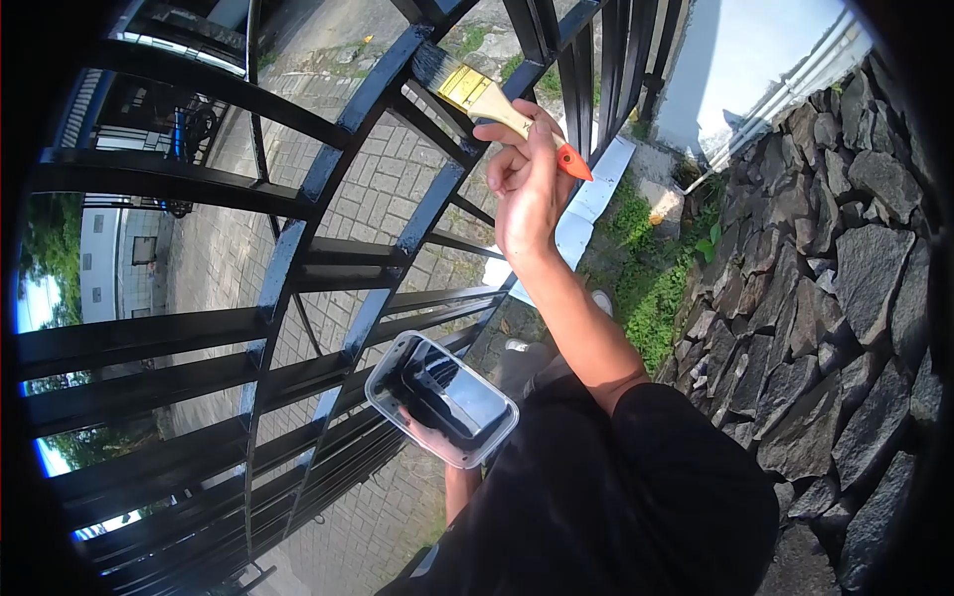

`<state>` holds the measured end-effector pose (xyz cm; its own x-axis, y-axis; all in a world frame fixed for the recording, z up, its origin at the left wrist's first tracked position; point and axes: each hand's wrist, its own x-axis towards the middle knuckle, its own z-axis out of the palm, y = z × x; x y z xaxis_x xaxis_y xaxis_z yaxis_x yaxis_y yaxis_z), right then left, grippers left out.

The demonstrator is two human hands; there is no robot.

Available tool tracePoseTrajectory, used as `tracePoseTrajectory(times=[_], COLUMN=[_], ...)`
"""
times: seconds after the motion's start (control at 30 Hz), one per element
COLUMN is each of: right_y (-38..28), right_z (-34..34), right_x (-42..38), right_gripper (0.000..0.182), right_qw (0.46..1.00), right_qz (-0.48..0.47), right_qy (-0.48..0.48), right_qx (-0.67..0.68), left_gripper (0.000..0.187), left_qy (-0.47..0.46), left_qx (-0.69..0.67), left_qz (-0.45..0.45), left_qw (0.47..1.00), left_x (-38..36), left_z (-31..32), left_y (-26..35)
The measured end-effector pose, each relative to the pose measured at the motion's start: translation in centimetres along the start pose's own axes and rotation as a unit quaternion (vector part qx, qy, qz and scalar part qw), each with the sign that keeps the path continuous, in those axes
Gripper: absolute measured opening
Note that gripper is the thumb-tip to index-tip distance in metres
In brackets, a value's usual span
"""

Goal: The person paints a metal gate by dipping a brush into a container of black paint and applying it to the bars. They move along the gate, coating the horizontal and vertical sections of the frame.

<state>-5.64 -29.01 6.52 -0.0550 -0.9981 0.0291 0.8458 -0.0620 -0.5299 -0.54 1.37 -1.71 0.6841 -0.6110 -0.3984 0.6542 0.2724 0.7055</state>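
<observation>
My right hand point(527, 184) grips a paintbrush point(489, 102) by its pale wooden handle, which ends in an orange tip. The brush's dark bristles touch a black metal fence rail point(397, 65) near the top of the view. Lower down, my left hand point(427, 434) supports a clear plastic container point(504, 429) from beneath, its fingers showing through the wall. Glossy black paint point(447, 387) lies inside the container. Several rails and bars of the fence run beside both hands, with wet-looking shine on some surfaces.
A rough stone wall point(795, 377) rises on the right. White sheets point(586, 214) lie on the ground along the fence's foot, next to green weeds point(646, 298). Beyond the bars are brick paving point(348, 189) and a blue bicycle point(179, 134). White pipes point(775, 114) run along a white wall.
</observation>
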Motion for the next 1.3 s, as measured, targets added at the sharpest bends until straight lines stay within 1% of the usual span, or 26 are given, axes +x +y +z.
tracePoseTrajectory(times=[0.07, 0.1, 0.17, 0.2, 0.27, 0.33, 0.4, 0.5, 0.57, 0.63, 0.83, 1.03, 1.07, 1.1, 1.13, 1.3], right_y=[0.1, 0.1, 0.1, 0.2, 0.5, 0.4, -0.1, -0.3, -0.1, 0.1, 0.1, 0.3, 0.4, 0.9, 1.1, 1.6], right_z=[0.2, 0.2, 0.3, 0.2, 0.1, 0.2, 0.2, 0.5, 0.5, 0.4, 0.0, 0.2, 0.2, 0.4, 0.4, 0.5], right_x=[-0.5, -0.8, -1.5, -1.7, -2.3, -2.5, -2.4, -1.0, -0.5, -0.4, -2.3, -3.1, -3.5, -3.9, -4.2, -5.4], right_gripper=[0.027, 0.027, 0.031, 0.031, 0.031, 0.032, 0.033, 0.034, 0.034, 0.033, 0.031, 0.032, 0.032, 0.027, 0.027, 0.029], right_qw=[1.000, 1.000, 0.999, 0.999, 0.998, 0.998, 0.999, 0.999, 0.999, 0.999, 0.999, 0.998, 0.997, 0.999, 0.999, 0.999], right_qz=[0.004, 0.004, 0.024, 0.024, 0.023, 0.026, 0.019, -0.004, -0.012, -0.005, 0.023, 0.023, 0.022, 0.016, 0.015, 0.011], right_qy=[0.001, 0.000, -0.012, -0.011, -0.031, -0.030, -0.019, 0.026, 0.038, 0.024, -0.013, -0.022, -0.031, -0.020, -0.021, -0.033], right_qx=[-0.002, -0.001, -0.034, -0.033, -0.045, -0.046, -0.043, -0.022, -0.020, -0.032, -0.043, -0.063, -0.068, -0.034, -0.035, -0.038], left_gripper=[0.060, 0.059, 0.059, 0.059, 0.059, 0.059, 0.059, 0.060, 0.060, 0.060, 0.057, 0.057, 0.057, 0.057, 0.057, 0.058], left_qy=[0.046, 0.045, 0.033, 0.019, 0.019, 0.018, 0.052, 0.030, 0.026, 0.021, 0.065, 0.040, 0.040, 0.040, 0.038, 0.019], left_qx=[-0.012, -0.035, -0.025, -0.015, -0.008, -0.001, 0.022, -0.013, -0.004, 0.005, -0.009, -0.008, 0.019, 0.047, 0.052, 0.006], left_qz=[-0.006, -0.017, -0.011, -0.006, -0.004, -0.002, 0.010, -0.005, -0.002, 0.001, -0.006, -0.002, 0.010, 0.022, 0.022, -0.024], left_qw=[0.999, 0.998, 0.999, 1.000, 1.000, 1.000, 0.998, 0.999, 1.000, 1.000, 0.998, 0.999, 0.999, 0.998, 0.998, 1.000], left_x=[0.0, 0.1, 0.4, 0.5, 0.6, 0.5, 0.4, 0.5, 0.2, 0.1, 0.6, 1.1, 1.1, 1.0, 1.0, 0.9], left_z=[0.1, -0.5, -1.9, -2.0, -2.0, -1.6, -1.2, -1.3, -1.1, -0.8, -1.5, -1.8, -1.6, -1.3, -1.2, -2.2], left_y=[0.1, 0.1, 0.1, 0.2, 0.4, 0.7, 1.0, 1.1, 1.2, 1.4, 1.3, 1.0, 1.1, 1.1, 1.3, 1.9])
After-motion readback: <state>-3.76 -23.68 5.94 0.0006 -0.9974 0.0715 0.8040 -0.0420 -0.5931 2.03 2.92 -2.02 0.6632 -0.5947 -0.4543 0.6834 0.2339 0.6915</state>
